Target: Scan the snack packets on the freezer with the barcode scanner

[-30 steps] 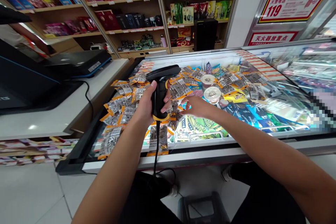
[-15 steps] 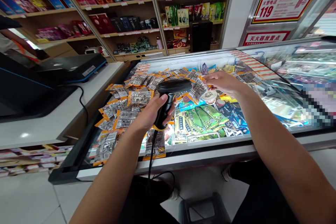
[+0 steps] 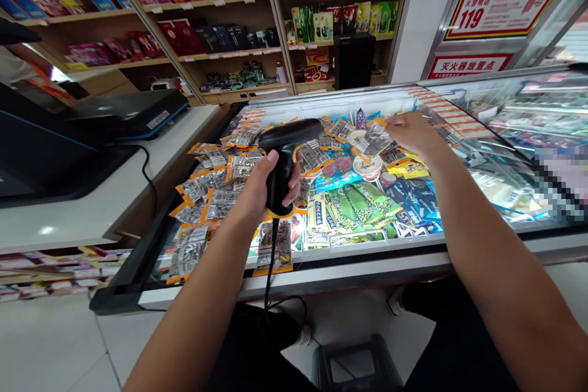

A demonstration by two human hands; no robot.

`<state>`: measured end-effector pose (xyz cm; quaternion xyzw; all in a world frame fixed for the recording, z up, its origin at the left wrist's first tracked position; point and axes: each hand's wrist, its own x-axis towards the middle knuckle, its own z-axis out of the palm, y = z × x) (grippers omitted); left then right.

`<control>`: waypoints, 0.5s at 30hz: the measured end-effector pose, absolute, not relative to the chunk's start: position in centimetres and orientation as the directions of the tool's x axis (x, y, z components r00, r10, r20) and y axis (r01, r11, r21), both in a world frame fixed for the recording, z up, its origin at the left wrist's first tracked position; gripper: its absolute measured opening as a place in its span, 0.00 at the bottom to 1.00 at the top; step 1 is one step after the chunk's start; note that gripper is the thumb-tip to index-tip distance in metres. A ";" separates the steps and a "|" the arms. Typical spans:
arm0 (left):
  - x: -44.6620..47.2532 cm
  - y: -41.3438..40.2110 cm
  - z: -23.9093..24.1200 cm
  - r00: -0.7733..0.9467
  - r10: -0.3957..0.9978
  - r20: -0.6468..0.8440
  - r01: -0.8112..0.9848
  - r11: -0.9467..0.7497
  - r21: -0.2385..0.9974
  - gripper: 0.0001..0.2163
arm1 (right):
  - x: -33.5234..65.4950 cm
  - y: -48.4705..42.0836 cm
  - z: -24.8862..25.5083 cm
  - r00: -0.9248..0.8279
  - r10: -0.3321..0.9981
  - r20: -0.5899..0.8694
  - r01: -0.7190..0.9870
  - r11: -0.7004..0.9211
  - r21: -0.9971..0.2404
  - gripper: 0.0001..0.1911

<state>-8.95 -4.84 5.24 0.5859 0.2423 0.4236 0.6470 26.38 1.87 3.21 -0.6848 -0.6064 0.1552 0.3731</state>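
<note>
My left hand (image 3: 261,187) grips the handle of a black barcode scanner (image 3: 287,147) with an orange base, its cable hanging down toward the floor. The scanner head points right, over the glass lid of a chest freezer (image 3: 376,245). My right hand (image 3: 411,131) reaches farther back over the lid and pinches a small silver snack packet (image 3: 374,141) with orange edges, lifted slightly above the others. Several similar packets (image 3: 215,187) lie scattered across the left part of the lid.
A white counter (image 3: 92,208) with a black register terminal (image 3: 50,153) stands at the left. Shelves of boxed goods (image 3: 206,6) line the back wall. Another person's sleeve (image 3: 18,61) shows at far left. A black basket (image 3: 353,367) sits on the floor.
My right hand moved from the front middle of the lid to the back right, picking up a packet. The scanner tilted and shifted slightly left and up.
</note>
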 end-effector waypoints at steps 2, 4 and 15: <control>-9.3 -4.4 5.6 0.467 0.859 0.209 -0.338 -0.045 0.940 0.23 | 27.8 2.4 2.7 0.383 0.841 0.382 0.824 -0.124 -0.553 0.15; -9.6 -4.1 5.8 0.425 0.876 0.228 -0.407 -0.040 0.913 0.22 | 28.0 2.5 2.4 0.451 0.717 0.532 0.868 -0.214 -0.449 0.22; -10.0 -3.8 5.8 0.289 0.940 0.180 -0.467 -0.025 0.884 0.21 | 9.3 -3.0 -1.8 -0.413 0.861 0.298 0.608 0.504 -0.613 0.26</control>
